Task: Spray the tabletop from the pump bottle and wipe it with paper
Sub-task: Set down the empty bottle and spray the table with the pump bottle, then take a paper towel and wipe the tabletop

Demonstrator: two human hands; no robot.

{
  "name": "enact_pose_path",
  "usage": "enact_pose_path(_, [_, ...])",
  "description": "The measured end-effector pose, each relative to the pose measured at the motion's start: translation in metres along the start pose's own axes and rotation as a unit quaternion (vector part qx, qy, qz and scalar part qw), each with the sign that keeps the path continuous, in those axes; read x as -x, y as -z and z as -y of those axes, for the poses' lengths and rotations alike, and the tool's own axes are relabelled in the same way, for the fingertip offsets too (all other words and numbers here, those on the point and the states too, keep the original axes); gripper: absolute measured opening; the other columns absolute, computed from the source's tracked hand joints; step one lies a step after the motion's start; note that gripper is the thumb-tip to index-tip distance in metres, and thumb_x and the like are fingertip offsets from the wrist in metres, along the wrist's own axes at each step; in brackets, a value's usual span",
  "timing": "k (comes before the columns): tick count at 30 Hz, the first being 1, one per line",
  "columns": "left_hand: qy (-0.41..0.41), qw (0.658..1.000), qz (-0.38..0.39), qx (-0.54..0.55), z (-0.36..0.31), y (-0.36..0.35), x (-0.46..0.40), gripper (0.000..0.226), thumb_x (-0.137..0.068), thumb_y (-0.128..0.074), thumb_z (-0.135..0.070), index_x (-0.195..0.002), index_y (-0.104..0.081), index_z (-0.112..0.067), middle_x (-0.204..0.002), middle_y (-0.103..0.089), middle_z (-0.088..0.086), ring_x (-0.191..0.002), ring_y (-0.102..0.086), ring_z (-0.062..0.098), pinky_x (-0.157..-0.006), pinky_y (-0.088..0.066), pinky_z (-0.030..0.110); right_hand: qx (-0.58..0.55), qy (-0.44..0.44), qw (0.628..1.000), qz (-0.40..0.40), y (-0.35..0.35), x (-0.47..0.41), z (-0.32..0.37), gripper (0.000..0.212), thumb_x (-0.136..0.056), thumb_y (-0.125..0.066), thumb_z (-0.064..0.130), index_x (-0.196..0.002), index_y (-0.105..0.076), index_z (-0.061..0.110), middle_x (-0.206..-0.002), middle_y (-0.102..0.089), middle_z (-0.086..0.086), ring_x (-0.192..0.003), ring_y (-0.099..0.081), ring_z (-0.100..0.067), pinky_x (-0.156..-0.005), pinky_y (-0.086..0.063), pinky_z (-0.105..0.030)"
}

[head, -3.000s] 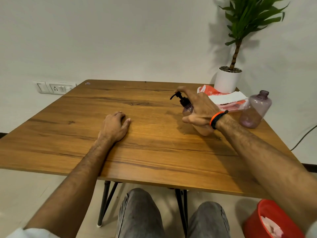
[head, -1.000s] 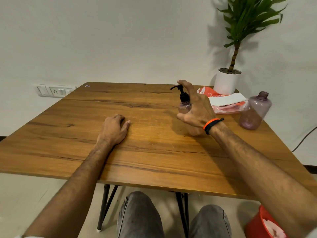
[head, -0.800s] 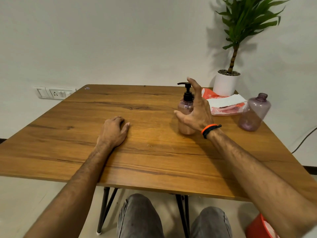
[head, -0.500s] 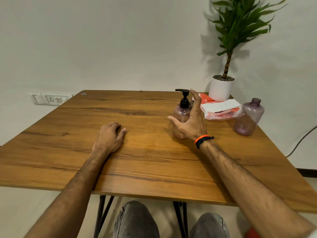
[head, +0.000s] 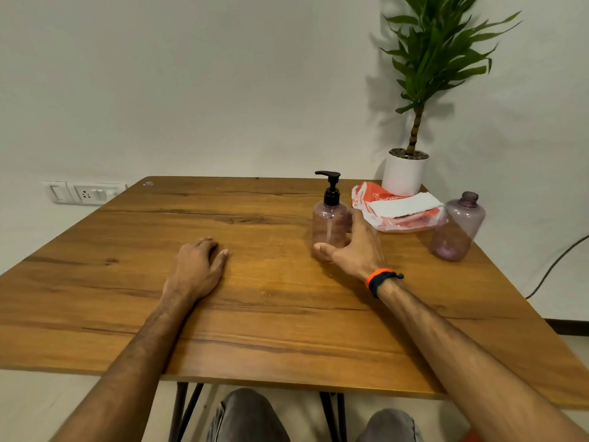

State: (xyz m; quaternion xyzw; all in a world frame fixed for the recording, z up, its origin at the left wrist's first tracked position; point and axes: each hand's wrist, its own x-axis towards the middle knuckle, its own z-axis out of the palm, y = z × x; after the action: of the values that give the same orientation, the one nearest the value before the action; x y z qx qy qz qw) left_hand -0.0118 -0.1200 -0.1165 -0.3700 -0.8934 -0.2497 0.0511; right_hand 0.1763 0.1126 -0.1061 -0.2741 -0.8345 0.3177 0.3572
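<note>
A clear pink pump bottle (head: 330,223) with a black pump head stands upright on the wooden tabletop (head: 255,314), right of centre. My right hand (head: 357,250) lies against its right side, fingers straight along the bottle and thumb spread in front of its base. It wears an orange and black wristband. My left hand (head: 197,269) rests palm down on the table, left of centre, holding nothing. White paper (head: 404,205) lies on an orange and clear plastic pack behind the bottle. A few tiny droplets (head: 264,293) show between my hands.
A second pink bottle (head: 455,228), without a cap, stands at the right edge. A potted plant in a white pot (head: 404,172) sits at the back right corner. A wall socket (head: 86,193) is at the left and a black cable (head: 557,266) hangs at the right.
My right hand held the bottle tilted with a finger on the pump; it has set the bottle upright and loosened its hold, fingers now straight. The left hand has stayed put.
</note>
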Motion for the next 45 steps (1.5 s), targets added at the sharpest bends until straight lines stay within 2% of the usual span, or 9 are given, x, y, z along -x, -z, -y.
enact_pose_path(4, [0.002, 1.0, -0.004, -0.013, 0.003, -0.003, -0.002, 0.045, -0.097, -0.052, -0.032, -0.126, -0.06, 0.002, -0.136, -0.057, 0.018, -0.126, -0.051, 0.036, -0.109, -0.038, 0.04, -0.005, -0.013, 1.0, -0.005, -0.022, -0.028, 0.001, 0.079, -0.062, -0.087, 0.04, -0.127, -0.047, 0.019, -0.117, -0.059, 0.005, -0.104, -0.055, -0.011, -0.087, -0.046, -0.025])
enact_pose_path(10, [0.002, 1.0, -0.001, -0.011, 0.01, -0.007, -0.005, 0.047, -0.097, -0.049, -0.037, -0.129, -0.059, -0.003, -0.14, -0.054, 0.014, -0.127, -0.049, 0.033, -0.11, -0.037, 0.038, -0.007, -0.044, 0.999, -0.001, -0.053, -0.071, 0.006, 0.083, -0.063, -0.088, 0.036, -0.132, -0.045, 0.017, -0.128, -0.058, -0.001, -0.118, -0.055, -0.021, -0.1, -0.048, -0.04])
enact_pose_path(18, [0.005, 1.0, -0.001, -0.009, 0.013, -0.009, -0.007, 0.047, -0.097, -0.049, -0.037, -0.129, -0.059, -0.005, -0.14, -0.054, 0.013, -0.129, -0.047, 0.03, -0.111, -0.034, 0.037, -0.006, -0.06, 0.998, 0.003, -0.074, -0.104, 0.007, 0.085, -0.064, -0.088, 0.034, -0.134, -0.043, 0.015, -0.134, -0.055, -0.005, -0.123, -0.052, -0.024, -0.098, -0.046, -0.034])
enact_pose_path(25, [0.004, 1.0, -0.003, -0.006, 0.01, -0.006, -0.006, 0.045, -0.097, -0.051, -0.035, -0.128, -0.059, -0.003, -0.139, -0.055, 0.014, -0.128, -0.048, 0.031, -0.111, -0.035, 0.038, -0.024, -0.08, 0.996, 0.015, -0.057, -0.092, 0.002, 0.1, -0.062, -0.086, 0.048, -0.142, -0.035, 0.017, -0.138, -0.054, -0.006, -0.122, -0.054, -0.022, -0.102, -0.048, -0.041])
enact_pose_path(28, [0.001, 1.0, -0.001, -0.003, 0.008, -0.005, -0.005, 0.045, -0.097, -0.051, -0.034, -0.129, -0.059, -0.003, -0.139, -0.054, 0.014, -0.128, -0.048, 0.032, -0.111, -0.035, 0.038, -0.007, -0.057, 0.998, 0.008, -0.039, -0.074, -0.005, 0.079, -0.068, -0.084, 0.044, -0.133, -0.046, 0.018, -0.124, -0.06, 0.0, -0.107, -0.059, -0.014, -0.093, -0.051, -0.034])
enact_pose_path(31, [-0.001, 1.0, -0.003, -0.004, 0.008, -0.005, -0.004, 0.045, -0.097, -0.051, -0.034, -0.128, -0.059, -0.003, -0.138, -0.055, 0.015, -0.126, -0.049, 0.033, -0.11, -0.036, 0.038, 0.027, -0.011, 1.0, 0.0, -0.018, -0.052, -0.013, 0.043, -0.074, -0.081, 0.036, -0.108, -0.06, 0.021, -0.095, -0.065, 0.01, -0.083, -0.061, -0.004, -0.079, -0.056, -0.025])
enact_pose_path(34, [-0.005, 1.0, -0.002, -0.001, 0.008, -0.005, -0.004, 0.046, -0.097, -0.051, -0.035, -0.128, -0.058, -0.003, -0.137, -0.056, 0.016, -0.126, -0.049, 0.033, -0.109, -0.037, 0.039, 0.078, 0.029, 0.997, 0.004, 0.001, -0.03, -0.025, 0.017, -0.078, -0.077, 0.033, -0.084, -0.063, 0.027, -0.073, -0.062, 0.016, -0.068, -0.059, 0.002, -0.066, -0.055, -0.022])
enact_pose_path(40, [-0.003, 1.0, -0.003, -0.003, 0.006, -0.004, -0.005, 0.044, -0.096, -0.053, -0.033, -0.127, -0.06, -0.001, -0.135, -0.058, 0.017, -0.124, -0.052, 0.034, -0.108, -0.039, 0.04, 0.147, 0.044, 0.988, 0.008, 0.034, -0.009, -0.045, 0.031, -0.08, -0.072, 0.047, -0.062, -0.061, 0.024, -0.058, -0.06, 0.011, -0.059, -0.058, -0.004, -0.055, -0.05, -0.024])
enact_pose_path(45, [0.001, 0.998, -0.005, 0.055, -0.024, -0.007, -0.01, 0.039, -0.095, -0.056, -0.03, -0.124, -0.062, -0.004, -0.122, -0.066, 0.015, -0.111, -0.062, 0.029, -0.097, -0.047, 0.036, 0.241, 0.046, 0.969, 0.039, 0.057, -0.006, -0.058, 0.042, -0.083, -0.065, 0.049, -0.053, -0.058, 0.02, -0.051, -0.056, 0.009, -0.053, -0.054, -0.006, -0.05, -0.041, -0.022])
